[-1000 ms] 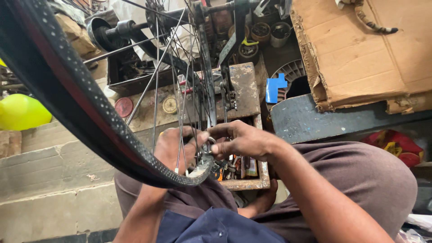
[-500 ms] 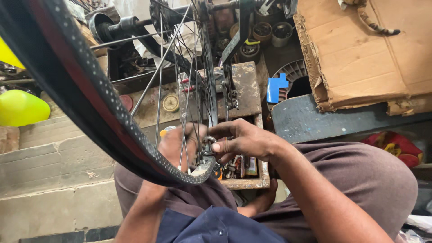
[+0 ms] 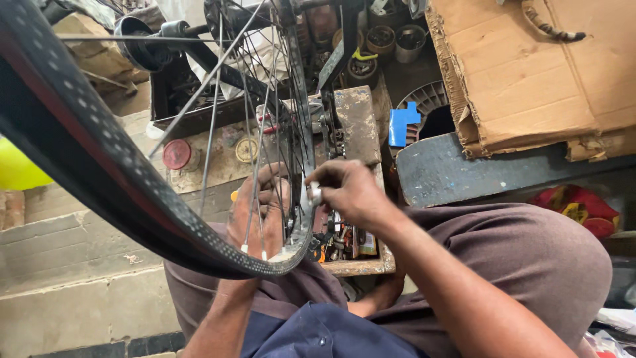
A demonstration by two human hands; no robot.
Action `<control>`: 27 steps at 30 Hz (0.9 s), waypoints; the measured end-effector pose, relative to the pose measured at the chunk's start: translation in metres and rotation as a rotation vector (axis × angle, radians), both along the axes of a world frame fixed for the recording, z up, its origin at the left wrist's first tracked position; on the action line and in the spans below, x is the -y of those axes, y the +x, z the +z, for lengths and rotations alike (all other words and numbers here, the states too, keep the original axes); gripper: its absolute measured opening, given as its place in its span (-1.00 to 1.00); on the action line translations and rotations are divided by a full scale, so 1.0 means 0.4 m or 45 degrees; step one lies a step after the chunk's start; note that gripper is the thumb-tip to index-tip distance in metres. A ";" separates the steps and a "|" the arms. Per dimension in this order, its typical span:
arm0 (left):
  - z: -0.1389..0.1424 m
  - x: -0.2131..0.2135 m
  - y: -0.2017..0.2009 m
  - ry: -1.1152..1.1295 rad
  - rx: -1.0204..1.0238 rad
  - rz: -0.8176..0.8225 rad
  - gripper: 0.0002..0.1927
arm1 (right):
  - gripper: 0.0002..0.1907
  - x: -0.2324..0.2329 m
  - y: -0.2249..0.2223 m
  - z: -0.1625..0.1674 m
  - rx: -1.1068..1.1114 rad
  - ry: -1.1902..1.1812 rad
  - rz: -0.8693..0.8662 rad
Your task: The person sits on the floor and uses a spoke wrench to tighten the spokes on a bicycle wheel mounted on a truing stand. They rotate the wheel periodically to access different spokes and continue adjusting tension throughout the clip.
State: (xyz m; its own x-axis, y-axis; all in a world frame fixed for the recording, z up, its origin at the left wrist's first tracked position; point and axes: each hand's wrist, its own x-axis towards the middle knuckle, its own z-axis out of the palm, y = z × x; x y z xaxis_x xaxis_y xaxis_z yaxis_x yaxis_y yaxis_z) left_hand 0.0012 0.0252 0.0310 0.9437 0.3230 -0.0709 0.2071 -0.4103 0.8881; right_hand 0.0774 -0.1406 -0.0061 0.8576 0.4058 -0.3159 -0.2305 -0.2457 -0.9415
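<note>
A bicycle wheel with a black rim [image 3: 119, 192] and thin metal spokes [image 3: 258, 152] stands upright in front of me, its lower arc near my lap. My left hand [image 3: 255, 209] is behind the spokes, its fingers curled against the rim's inner side. On the near side, my right hand [image 3: 348, 192] pinches a small silvery tool [image 3: 315, 193] at a spoke close to the rim. Both forearms reach up from my lap.
A wooden tray [image 3: 361, 265] of small tools and parts sits under the wheel. A worn wooden block [image 3: 358, 122], a blue plastic piece [image 3: 401, 124], small tins, metal cups and a torn cardboard box [image 3: 530, 73] lie beyond. A yellow object [image 3: 16, 172] is at far left.
The wheel's rim has shifted down and left in view. My right hand has moved slightly up the spoke while the left stays at the rim.
</note>
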 end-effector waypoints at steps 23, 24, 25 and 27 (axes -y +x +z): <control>-0.036 -0.010 -0.041 1.020 0.644 -0.408 -0.75 | -0.59 0.024 -0.007 0.050 -0.083 0.182 0.278; -0.027 -0.012 -0.044 0.812 0.391 -0.321 -0.73 | -0.63 0.016 -0.014 0.051 0.023 0.030 0.245; -0.017 -0.015 -0.047 0.601 0.139 -0.241 -0.71 | -0.66 0.007 -0.020 0.051 0.127 -0.123 0.205; 0.009 -0.026 -0.043 0.212 -0.211 -0.143 -0.70 | -0.68 -0.003 -0.029 0.056 0.084 -0.239 0.142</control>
